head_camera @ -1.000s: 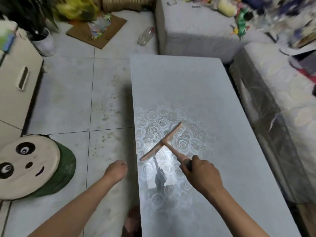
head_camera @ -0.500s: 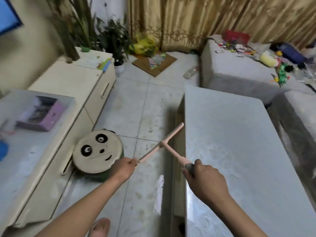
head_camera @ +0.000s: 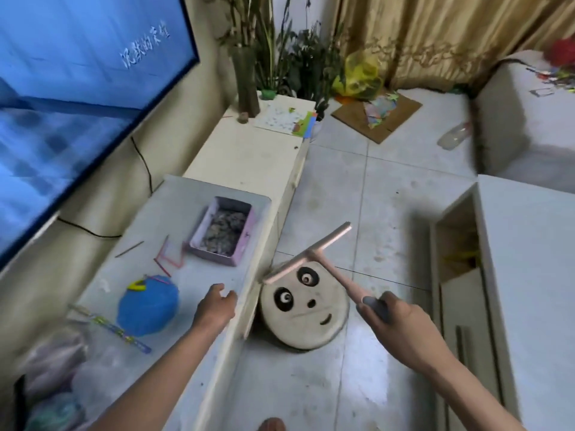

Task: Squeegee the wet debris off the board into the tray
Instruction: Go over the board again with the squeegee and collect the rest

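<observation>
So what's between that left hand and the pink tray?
Nothing: in the head view, only bare grey countertop separates the left hand from the pink tray; the red sticks lie off to the side.

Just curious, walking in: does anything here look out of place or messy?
Yes. A clear plastic bottle lies on its side on the floor beside the grey sofa, and coloured paper scraps litter a cardboard sheet near the curtain.

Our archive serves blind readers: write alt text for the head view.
A person's right hand holds a pink squeegee by its grey handle end above a panda-face stool; the open left hand is over a low cabinet top, short of a pink tray of dark debris.
</observation>
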Demonstrator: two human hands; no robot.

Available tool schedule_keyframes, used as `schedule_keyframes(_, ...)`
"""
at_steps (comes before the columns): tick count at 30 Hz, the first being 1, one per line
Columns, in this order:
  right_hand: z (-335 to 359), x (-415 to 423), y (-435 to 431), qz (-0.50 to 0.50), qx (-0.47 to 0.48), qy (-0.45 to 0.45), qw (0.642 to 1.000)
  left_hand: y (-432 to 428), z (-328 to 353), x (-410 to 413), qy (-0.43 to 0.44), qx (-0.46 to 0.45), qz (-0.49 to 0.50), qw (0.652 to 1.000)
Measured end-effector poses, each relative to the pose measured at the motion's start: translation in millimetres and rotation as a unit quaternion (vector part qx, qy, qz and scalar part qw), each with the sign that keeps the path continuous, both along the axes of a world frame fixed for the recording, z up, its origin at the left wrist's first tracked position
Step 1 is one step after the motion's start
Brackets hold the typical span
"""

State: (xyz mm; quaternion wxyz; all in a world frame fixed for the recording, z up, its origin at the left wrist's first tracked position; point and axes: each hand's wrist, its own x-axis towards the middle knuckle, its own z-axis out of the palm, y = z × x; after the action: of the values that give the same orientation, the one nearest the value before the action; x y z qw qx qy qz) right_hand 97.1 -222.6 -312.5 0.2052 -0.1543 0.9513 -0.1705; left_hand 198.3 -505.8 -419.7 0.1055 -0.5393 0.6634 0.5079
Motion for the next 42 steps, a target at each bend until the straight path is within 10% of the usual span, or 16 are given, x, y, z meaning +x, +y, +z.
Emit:
schedule_keyframes(14, -43.9, -30.6, -99.5, -0.030, -0.019, -0.025, 0.999, -125.9, -80.9, -75.7, 0.088, 0.278, 0.236, 0.927)
schedule_keyframes(42, -43.6, -38.3, 3.8, -0.123, -0.007, -0.068, 0.990, -70.0, -33.4, -66.0, 0.094, 0.252, 0.232, 0.935)
